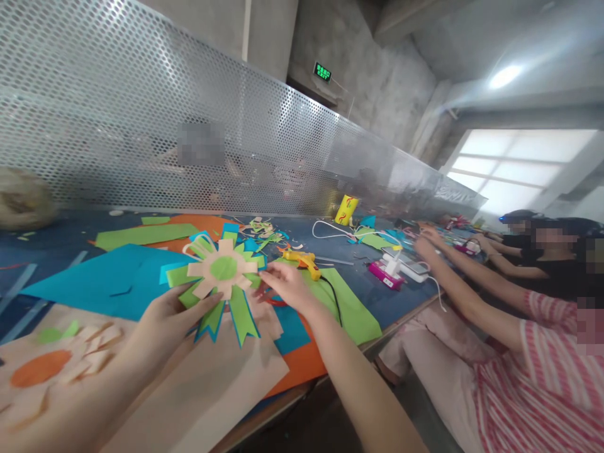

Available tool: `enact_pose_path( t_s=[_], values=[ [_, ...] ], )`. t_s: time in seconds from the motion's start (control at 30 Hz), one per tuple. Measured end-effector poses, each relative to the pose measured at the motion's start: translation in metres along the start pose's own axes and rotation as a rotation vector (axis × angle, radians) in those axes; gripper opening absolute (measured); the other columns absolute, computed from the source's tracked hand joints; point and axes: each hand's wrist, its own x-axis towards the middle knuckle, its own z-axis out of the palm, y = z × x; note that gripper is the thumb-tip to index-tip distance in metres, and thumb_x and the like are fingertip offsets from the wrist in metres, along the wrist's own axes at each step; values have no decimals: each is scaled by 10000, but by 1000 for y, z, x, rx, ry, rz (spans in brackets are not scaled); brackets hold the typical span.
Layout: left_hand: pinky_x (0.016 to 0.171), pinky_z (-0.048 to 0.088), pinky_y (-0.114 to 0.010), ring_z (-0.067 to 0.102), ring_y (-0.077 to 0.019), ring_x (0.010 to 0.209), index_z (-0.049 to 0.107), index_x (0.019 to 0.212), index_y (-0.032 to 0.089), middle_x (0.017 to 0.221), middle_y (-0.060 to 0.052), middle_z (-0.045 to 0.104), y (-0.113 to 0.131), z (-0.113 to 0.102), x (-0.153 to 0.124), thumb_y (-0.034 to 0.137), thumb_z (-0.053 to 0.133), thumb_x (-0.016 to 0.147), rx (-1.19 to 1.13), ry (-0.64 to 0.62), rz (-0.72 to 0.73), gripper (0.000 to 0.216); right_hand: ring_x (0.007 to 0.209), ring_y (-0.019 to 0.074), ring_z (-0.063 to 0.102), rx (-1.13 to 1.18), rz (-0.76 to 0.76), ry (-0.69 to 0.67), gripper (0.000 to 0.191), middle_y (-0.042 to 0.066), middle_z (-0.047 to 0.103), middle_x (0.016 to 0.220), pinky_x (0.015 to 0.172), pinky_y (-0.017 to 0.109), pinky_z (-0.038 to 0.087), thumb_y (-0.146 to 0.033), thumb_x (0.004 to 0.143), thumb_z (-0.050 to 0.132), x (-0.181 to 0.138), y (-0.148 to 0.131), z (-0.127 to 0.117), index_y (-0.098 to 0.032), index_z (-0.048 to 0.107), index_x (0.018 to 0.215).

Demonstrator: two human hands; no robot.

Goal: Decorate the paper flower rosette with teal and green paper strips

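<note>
A rosette (223,268) of green, blue and beige paper or felt is held up over the table, with two notched ribbon tails hanging below it and a white loop at its upper left. My left hand (177,311) grips its lower left side, thumb across the front. At its right edge, my right hand (285,283) is closed with fingertips against a petal. Just beyond that hand lies a yellow glue gun (306,262) with a black cord. Beneath the rosette are beige sheets (221,384).
Blue sheet (117,277) and green strip (146,237) lie left, near an orange oval (41,369) and beige pieces. Scraps (264,233), a yellow roll (346,209) and a pink-and-white power strip (387,274) sit farther off. A perforated metal screen (189,126) stands behind; co-workers sit right.
</note>
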Motion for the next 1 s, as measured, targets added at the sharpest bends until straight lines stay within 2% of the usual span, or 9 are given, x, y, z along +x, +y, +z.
enact_pose_path(
  t_s=[0.07, 0.13, 0.23, 0.4, 0.53, 0.67, 0.8, 0.9, 1.0],
  values=[
    [640, 528, -205, 648, -172, 762, 583, 919, 185, 909, -14, 688, 2, 1, -2, 342, 703, 572, 2, 0, -8, 400, 586, 144, 611, -240, -102, 99, 141, -10, 598, 668, 523, 278, 498, -325, 753, 479, -3, 1, -15, -202, 527, 800],
    [635, 534, -220, 651, -182, 744, 580, 896, 169, 880, -27, 691, 4, 2, -5, 316, 714, 560, -24, -9, -38, 390, 606, 138, 606, -676, -255, 307, 166, 10, 619, 702, 544, 263, 483, -298, 794, 405, -5, 4, -35, -205, 534, 841],
    [623, 543, -250, 655, -191, 698, 568, 863, 166, 831, -34, 694, 6, 7, -8, 270, 720, 550, -154, -43, -99, 364, 771, 189, 577, -839, -315, 466, 132, 77, 610, 827, 698, 341, 444, -230, 759, 430, -7, 9, -66, -179, 542, 806],
    [603, 532, -246, 649, -174, 670, 571, 863, 177, 795, -24, 689, 5, 7, -8, 261, 707, 555, -151, -38, -97, 347, 749, 201, 527, -1018, -324, 446, 80, 74, 576, 752, 733, 357, 392, -201, 725, 471, -13, 13, -71, -174, 543, 705],
    [510, 485, -202, 611, -132, 579, 569, 860, 163, 691, 17, 666, 1, 1, -3, 295, 715, 536, -36, -19, -63, 379, 780, 172, 533, -1200, -228, 334, 89, 43, 590, 796, 726, 300, 397, -220, 755, 463, -14, 14, -53, -187, 545, 750],
    [411, 399, -184, 532, -98, 461, 559, 859, 156, 595, 46, 617, -5, -5, 2, 350, 680, 576, 111, -3, -37, 364, 815, 160, 540, -1282, -143, 329, 79, 29, 595, 841, 734, 270, 400, -206, 753, 476, -14, 15, -53, -195, 548, 783],
    [427, 397, -210, 526, -111, 460, 550, 854, 154, 603, 31, 617, -6, -4, 1, 392, 652, 597, 160, -32, -2, 365, 832, 181, 550, -1332, -10, 470, 92, 73, 586, 859, 739, 281, 404, -167, 749, 466, -10, 14, -65, -165, 545, 796],
    [421, 400, -218, 515, -114, 429, 556, 790, 145, 536, 32, 597, -2, 1, -3, 375, 672, 566, 179, -11, 13, 341, 941, 276, 520, -1367, 107, 631, 199, 182, 545, 969, 775, 373, 387, -211, 754, 476, -1, 11, -72, -103, 522, 915],
    [494, 453, -232, 580, -144, 537, 568, 795, 133, 644, -5, 642, 2, 4, -6, 357, 696, 532, 99, 7, -7, 369, 946, 364, 515, -1353, 222, 677, 347, 263, 531, 986, 744, 439, 388, -261, 706, 553, 11, 12, -76, -44, 501, 973]
  ],
)
